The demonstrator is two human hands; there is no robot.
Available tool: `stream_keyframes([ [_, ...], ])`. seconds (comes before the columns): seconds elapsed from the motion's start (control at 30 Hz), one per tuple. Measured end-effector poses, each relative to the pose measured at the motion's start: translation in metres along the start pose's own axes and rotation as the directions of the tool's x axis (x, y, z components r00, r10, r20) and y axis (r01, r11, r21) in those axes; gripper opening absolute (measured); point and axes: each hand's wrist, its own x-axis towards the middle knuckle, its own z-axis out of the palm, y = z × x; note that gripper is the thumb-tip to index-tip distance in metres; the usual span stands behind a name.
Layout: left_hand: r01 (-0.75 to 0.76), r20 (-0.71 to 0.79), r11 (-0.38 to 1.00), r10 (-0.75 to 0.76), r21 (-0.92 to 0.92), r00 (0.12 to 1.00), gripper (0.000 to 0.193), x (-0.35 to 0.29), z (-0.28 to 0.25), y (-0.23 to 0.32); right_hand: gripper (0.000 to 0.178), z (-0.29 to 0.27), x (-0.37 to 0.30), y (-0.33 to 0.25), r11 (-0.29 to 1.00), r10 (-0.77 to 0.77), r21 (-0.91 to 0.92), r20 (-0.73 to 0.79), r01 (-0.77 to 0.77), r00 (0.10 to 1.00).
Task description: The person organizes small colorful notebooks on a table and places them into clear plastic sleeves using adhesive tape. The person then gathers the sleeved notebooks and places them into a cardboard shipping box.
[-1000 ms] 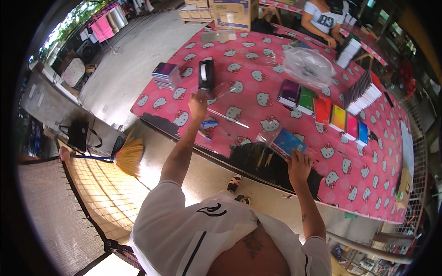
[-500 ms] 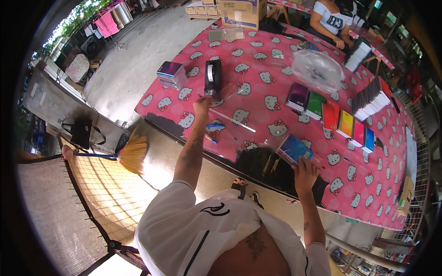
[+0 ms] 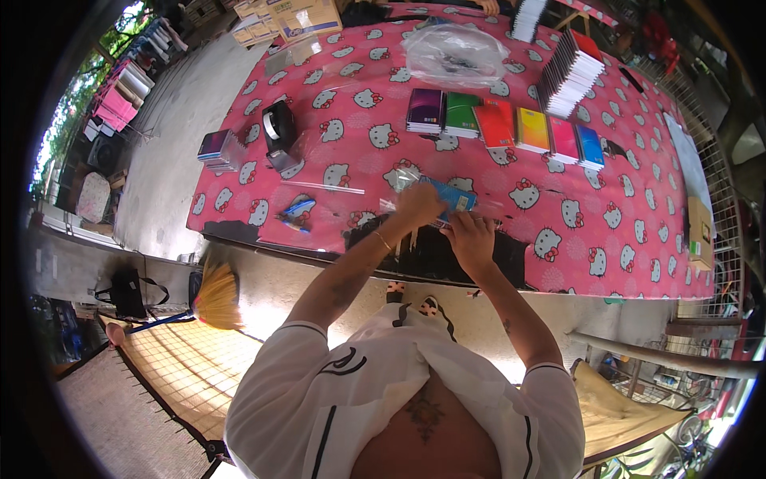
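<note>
A blue notebook (image 3: pixel 455 194) lies at the table's near edge, with clear plastic (image 3: pixel 405 177) sticking out by its left end. My left hand (image 3: pixel 420 204) is over that left end, fingers closed; what they pinch, if anything, is hidden. With fingers bent over the near edge, my right hand (image 3: pixel 471 239) grips the notebook. Off to the left stands a black tape dispenser (image 3: pixel 279 136). Between it and my hands lies a clear plastic strip (image 3: pixel 333 189), with a blue pen-like item (image 3: pixel 297 211) nearer me.
Beyond my hands runs a row of notebook stacks in several colours, including a red one (image 3: pixel 495 124). A tall notebook pile (image 3: pixel 570 72) rises behind them. A smaller wrapped stack (image 3: pixel 221 150) sits at the left edge. Farther back are a clear plastic bag (image 3: pixel 455 54) and cardboard boxes (image 3: pixel 303 17).
My left hand has come away from the tape dispenser, rightward onto the blue notebook. My right hand stays at the notebook's near edge. The whole view has shifted.
</note>
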Motion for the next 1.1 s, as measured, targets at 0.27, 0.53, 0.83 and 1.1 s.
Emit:
stream_keyframes([
  [0.27,-0.088,0.012,0.96,0.088,0.266,0.996,0.047,-0.024,-0.013,-0.018,0.053,-0.018,0.018,-0.002,0.997,-0.07,0.049,0.106,0.066,0.992],
  [0.53,-0.637,-0.494,0.762,0.601,0.115,0.629,0.029,-0.047,0.018,-0.011,0.075,0.01,0.1,0.114,0.454,0.005,0.532,0.801,-0.715,0.599],
  [0.83,-0.437,-0.657,0.816,0.097,-0.377,0.748,0.027,-0.019,-0.003,-0.096,0.062,-0.061,0.108,0.038,0.683,-0.014,0.727,0.112,-0.072,0.994],
  [1.1,0.056,-0.577,0.692,-0.642,-0.72,0.504,0.029,-0.009,-0.141,-0.33,0.019,-0.114,0.121,-0.015,0.932,-0.199,0.319,0.045,0.175,0.979],
])
